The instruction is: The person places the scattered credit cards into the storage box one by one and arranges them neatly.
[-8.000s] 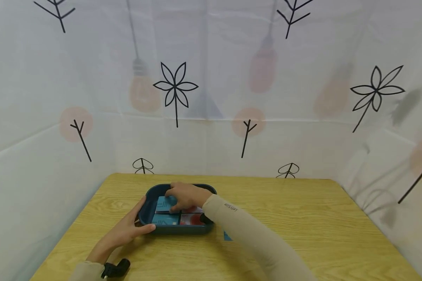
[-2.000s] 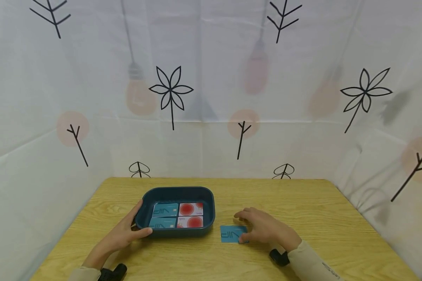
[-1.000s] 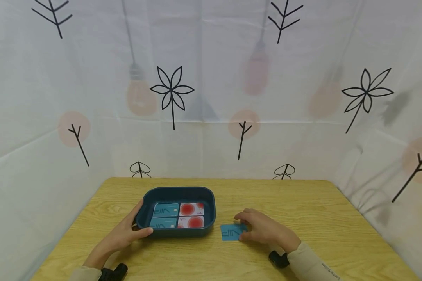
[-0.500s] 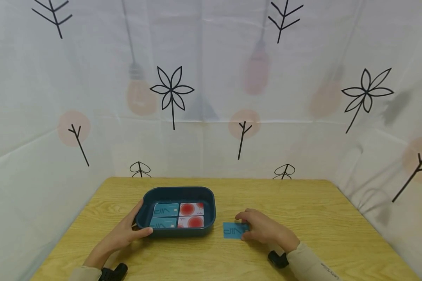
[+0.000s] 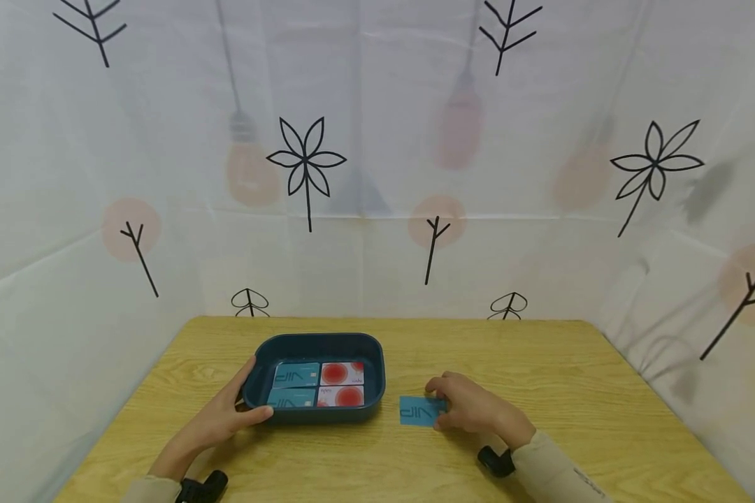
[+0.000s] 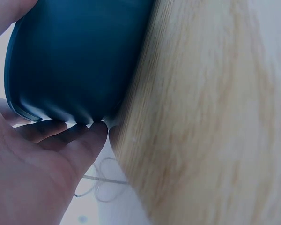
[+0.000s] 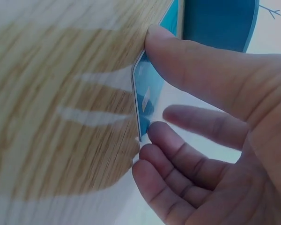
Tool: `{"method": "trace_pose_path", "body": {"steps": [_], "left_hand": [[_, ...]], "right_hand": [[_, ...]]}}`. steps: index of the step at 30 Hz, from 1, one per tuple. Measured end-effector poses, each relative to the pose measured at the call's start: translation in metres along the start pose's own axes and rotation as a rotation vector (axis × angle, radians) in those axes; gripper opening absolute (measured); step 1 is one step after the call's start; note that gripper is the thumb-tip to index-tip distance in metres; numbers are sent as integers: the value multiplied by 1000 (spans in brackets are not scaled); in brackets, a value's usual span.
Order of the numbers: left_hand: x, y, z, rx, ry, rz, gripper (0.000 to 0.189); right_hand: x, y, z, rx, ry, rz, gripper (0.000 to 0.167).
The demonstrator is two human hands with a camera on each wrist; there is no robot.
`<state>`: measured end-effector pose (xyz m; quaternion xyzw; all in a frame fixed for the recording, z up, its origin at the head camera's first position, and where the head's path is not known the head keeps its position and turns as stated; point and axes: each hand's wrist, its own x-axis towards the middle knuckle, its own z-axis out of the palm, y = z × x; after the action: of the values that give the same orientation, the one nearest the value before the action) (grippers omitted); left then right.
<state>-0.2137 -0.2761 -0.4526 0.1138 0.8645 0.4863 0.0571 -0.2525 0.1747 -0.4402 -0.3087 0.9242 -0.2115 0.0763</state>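
A dark blue tray (image 5: 317, 417) stands on the left half of the table. My left hand (image 5: 223, 409) grips its left end, thumb at the near rim; in the left wrist view the fingertips (image 6: 96, 129) press on the outer wall. Inside lie two blue VIP cards (image 5: 296, 376) on the left and two white cards with red circles (image 5: 342, 397) on the right. Right of the tray, my right hand (image 5: 478, 409) holds another blue VIP card (image 5: 418, 411) by its right end. The right wrist view shows the thumb (image 7: 161, 35) over its edge, with fingertips at the corner beyond.
The wood-grain table (image 5: 528, 363) reaches back to a white curtain (image 5: 377, 265) printed with flowers and twigs, which also hangs along both sides. A black wrist camera (image 5: 497, 462) sits below the right hand and another (image 5: 203, 487) by the left wrist.
Eight seconds ago my right hand was inside the tray at the cards; now it is at the card on the right. Lately that card has shifted slightly right and away. My left hand stays put.
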Motion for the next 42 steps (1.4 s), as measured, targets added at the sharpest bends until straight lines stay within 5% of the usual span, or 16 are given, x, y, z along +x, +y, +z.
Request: {"method": "trace_pose_path", "body": {"steps": [11, 22, 42], "left_hand": [[0, 0, 0, 9, 4, -11, 100], [0, 1, 1, 7, 9, -15, 100], [0, 0, 0, 16, 7, -6, 99]], "right_hand": [[-1, 3, 2, 46, 15, 24, 42], [1, 4, 1, 24, 0, -44, 52], [-4, 0, -2, 13, -8, 18, 48]]}}
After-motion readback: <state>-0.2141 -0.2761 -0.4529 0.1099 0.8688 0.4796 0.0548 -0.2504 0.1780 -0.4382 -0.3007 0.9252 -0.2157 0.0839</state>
